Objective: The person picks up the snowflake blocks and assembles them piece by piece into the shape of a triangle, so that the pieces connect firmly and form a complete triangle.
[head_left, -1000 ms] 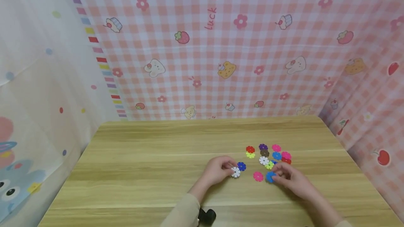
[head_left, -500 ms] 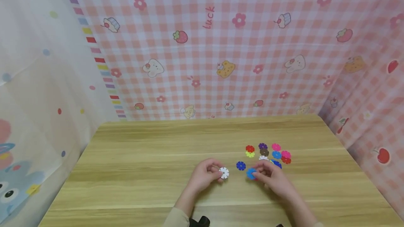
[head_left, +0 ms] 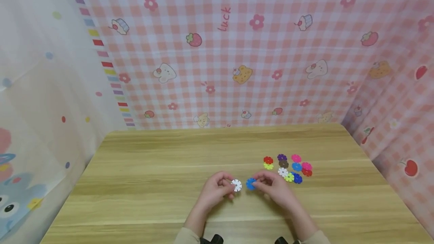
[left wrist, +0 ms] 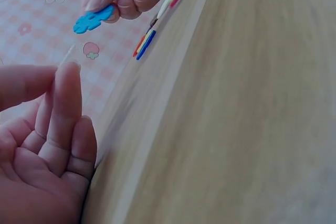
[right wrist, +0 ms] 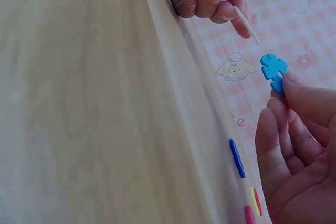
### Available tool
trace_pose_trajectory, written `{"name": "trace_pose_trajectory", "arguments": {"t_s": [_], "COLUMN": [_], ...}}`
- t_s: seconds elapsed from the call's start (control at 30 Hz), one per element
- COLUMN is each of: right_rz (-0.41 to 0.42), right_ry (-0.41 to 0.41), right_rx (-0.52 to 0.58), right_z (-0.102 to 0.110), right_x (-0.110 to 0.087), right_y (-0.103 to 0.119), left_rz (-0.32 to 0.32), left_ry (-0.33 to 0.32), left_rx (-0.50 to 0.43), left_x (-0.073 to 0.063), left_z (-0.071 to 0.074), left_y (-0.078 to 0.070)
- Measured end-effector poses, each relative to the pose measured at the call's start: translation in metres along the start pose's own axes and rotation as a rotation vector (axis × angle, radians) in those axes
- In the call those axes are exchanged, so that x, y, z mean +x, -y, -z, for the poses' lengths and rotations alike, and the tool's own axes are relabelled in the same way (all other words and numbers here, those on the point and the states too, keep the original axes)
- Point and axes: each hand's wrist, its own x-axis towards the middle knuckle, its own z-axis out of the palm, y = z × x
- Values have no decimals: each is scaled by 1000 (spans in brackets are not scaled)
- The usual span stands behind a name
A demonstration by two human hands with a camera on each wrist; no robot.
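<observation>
Between thumb and fingers my left hand pinches a white notched plastic disc, its slotted face turned toward the head camera. My right hand pinches a light blue disc of the same snowflake kind. Both discs are held above the table, edge to edge with a small gap between them. In the left wrist view the white disc appears edge-on at the fingertips, with the blue disc beyond it. From the right wrist, the slots of the blue disc show clearly.
On the wooden table, several loose discs lie right of and behind my hands, among them red, purple, brown, white and dark blue ones. A pink checked curtain hangs behind the table.
My right hand has lifted the light blue disc and carried it left toward the white one. The left hand has drawn back slightly leftward with the white disc.
</observation>
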Motion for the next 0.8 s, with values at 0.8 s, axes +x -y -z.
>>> {"name": "trace_pose_trajectory", "arguments": {"t_s": [0.8], "right_rz": [-5], "right_ry": [-171], "right_rx": [-26], "right_z": [-20], "right_x": [4], "right_y": [10], "left_rz": [37], "left_ry": [-18], "left_rx": [-132], "left_x": [-1], "left_z": [-5], "left_y": [-8]}}
